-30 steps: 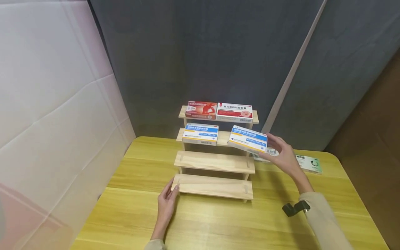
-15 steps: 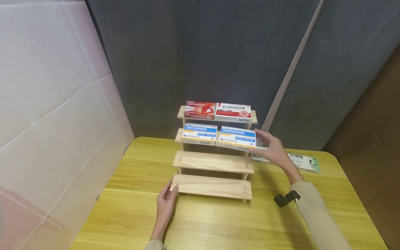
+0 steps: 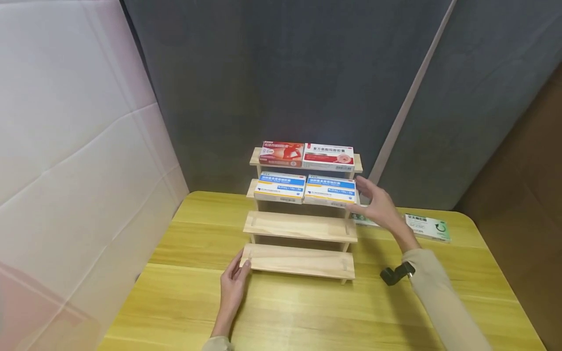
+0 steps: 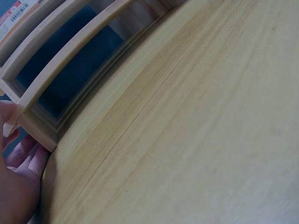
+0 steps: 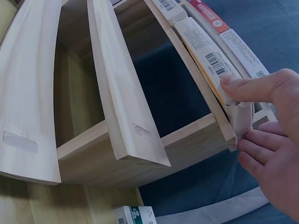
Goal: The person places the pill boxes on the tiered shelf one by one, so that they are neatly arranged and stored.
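A four-step wooden display rack [image 3: 300, 225] stands on the table. My left hand [image 3: 232, 285] grips the left end of its lowest step; in the left wrist view the thumb lies over the step [image 4: 39, 130] and the fingers go beneath. On the second step from the top, a blue-and-white medicine box [image 3: 330, 189] lies beside a matching box [image 3: 280, 186]. My right hand [image 3: 378, 207] holds the right-hand box at its right end. In the right wrist view the thumb presses the box's barcoded side [image 5: 216, 63], with the other fingers at its end.
The top step carries a red medicine box [image 3: 281, 154] and a white-and-red one [image 3: 328, 156]. Green-and-white boxes lie on the table [image 3: 298, 317] right of the rack, one box [image 3: 427, 227] beyond my right wrist. A grey curtain [image 3: 281, 73] hangs behind; a white panel [image 3: 88, 122] stands left.
My right hand has carried the blue-and-white medicine box leftward and down onto the second step, beside its match. My left hand has stayed on the lowest step.
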### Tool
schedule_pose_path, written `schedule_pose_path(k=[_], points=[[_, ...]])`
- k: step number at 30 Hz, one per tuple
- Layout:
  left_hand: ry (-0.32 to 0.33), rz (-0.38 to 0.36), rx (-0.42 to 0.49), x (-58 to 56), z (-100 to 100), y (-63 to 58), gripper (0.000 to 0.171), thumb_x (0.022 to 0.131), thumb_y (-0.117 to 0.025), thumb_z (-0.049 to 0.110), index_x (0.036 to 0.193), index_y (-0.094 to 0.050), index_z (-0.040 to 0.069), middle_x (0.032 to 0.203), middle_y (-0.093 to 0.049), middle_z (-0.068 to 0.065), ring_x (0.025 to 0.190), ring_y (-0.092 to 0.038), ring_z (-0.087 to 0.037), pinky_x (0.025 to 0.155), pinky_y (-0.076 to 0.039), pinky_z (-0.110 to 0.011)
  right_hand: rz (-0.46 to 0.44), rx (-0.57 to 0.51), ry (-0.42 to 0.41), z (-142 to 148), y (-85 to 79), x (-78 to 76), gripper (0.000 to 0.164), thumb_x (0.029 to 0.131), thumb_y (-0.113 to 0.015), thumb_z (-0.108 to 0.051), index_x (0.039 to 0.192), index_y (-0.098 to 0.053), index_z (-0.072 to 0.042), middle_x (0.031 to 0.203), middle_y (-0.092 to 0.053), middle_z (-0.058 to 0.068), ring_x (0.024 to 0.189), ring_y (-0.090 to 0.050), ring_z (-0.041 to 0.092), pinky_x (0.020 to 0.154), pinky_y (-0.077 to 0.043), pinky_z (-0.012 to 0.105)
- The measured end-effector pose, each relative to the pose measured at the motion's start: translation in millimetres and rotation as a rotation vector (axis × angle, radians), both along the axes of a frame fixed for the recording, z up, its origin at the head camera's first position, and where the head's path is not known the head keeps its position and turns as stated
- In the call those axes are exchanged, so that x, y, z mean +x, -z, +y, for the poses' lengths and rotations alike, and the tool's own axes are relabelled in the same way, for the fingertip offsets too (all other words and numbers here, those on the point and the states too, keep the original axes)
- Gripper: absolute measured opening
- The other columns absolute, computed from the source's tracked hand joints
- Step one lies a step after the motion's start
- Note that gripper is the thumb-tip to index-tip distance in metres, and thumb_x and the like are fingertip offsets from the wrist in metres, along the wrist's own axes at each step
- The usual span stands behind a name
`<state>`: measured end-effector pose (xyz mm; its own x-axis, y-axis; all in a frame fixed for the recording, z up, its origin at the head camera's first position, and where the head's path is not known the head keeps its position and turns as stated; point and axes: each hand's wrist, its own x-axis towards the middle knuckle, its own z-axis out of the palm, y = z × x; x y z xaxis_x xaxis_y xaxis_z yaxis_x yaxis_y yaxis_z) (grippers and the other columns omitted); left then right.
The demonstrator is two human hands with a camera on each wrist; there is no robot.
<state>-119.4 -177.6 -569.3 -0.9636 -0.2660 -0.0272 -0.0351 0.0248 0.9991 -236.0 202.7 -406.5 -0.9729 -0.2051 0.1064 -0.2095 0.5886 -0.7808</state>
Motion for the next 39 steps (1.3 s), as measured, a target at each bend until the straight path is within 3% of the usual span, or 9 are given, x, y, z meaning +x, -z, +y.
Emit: schedule_pose_path(k=[7, 14, 20, 29, 34, 39], points=[[-0.008, -0.002, -0.002, 0.6, 0, -0.6, 0.048, 0.103, -0.060, 0.015, 0.148, -0.049, 0.001, 0.155, -0.043, -0.023, 0.127, -0.058, -0.030, 0.096, -0.051, -0.009, -0.003, 0.008, -0.028, 2, 3.2, -2.7, 0.098, 0.088, -0.078, -0.034, 0.161, -0.021, -0.003, 0.164, -0.030, 0.023, 0.147, -0.033, 0.047, 0.121, -0.033, 0.062], [-0.002, -0.001, -0.001, 1.9, 0, -1.1, 0.048, 0.103, -0.059, 0.015, 0.148, -0.048, 0.001, 0.156, -0.042, -0.023, 0.118, -0.062, -0.011, 0.096, -0.051, -0.009, -0.048, 0.102, -0.060, 21, 6.4, -5.9, 0.103, 0.083, -0.079, -0.032, 0.160, -0.018, -0.001, 0.165, -0.024, 0.026, 0.148, -0.027, 0.050, 0.121, -0.028, 0.067], [-0.004, 0.006, 0.009, 2.0, 1, -2.5, 0.048, 0.103, -0.060, 0.014, 0.148, -0.049, 0.001, 0.155, -0.043, -0.023, 0.124, -0.061, -0.024, 0.097, -0.051, -0.010, -0.094, 0.205, -0.028, 43, 16.7, -12.6, 0.097, 0.084, -0.077, -0.022, 0.158, -0.021, 0.004, 0.162, -0.025, 0.032, 0.146, -0.027, 0.055, 0.118, -0.028, 0.070], [-0.013, -0.002, -0.013, 4.0, 1, -1.4, 0.048, 0.103, -0.060, 0.015, 0.148, -0.049, 0.000, 0.156, -0.042, -0.024, 0.133, -0.053, -0.040, 0.097, -0.050, -0.008, -0.176, 0.211, 0.053, 65, 39.0, -21.0, 0.098, 0.087, -0.078, -0.027, 0.158, -0.019, 0.006, 0.161, -0.023, 0.034, 0.144, -0.027, 0.057, 0.117, -0.029, 0.071], [-0.022, 0.003, -0.014, 3.7, 1, -1.3, 0.048, 0.103, -0.061, 0.016, 0.146, -0.051, 0.000, 0.155, -0.044, -0.024, 0.129, -0.057, -0.032, 0.097, -0.051, -0.010, -0.182, 0.207, 0.069, 71, 51.8, -25.3, 0.098, 0.087, -0.078, -0.028, 0.157, -0.019, 0.007, 0.161, -0.024, 0.035, 0.144, -0.027, 0.056, 0.117, -0.029, 0.071], [-0.025, 0.045, -0.011, 5.0, 2, -0.2, 0.048, 0.101, -0.063, 0.017, 0.145, -0.052, -0.002, 0.152, -0.045, -0.028, 0.110, -0.067, -0.011, 0.092, -0.055, -0.012, -0.207, 0.223, 0.073, 78, 67.0, -30.0, 0.098, 0.087, -0.078, -0.028, 0.157, -0.019, 0.008, 0.159, -0.025, 0.037, 0.139, -0.033, 0.059, 0.115, -0.032, 0.072]])
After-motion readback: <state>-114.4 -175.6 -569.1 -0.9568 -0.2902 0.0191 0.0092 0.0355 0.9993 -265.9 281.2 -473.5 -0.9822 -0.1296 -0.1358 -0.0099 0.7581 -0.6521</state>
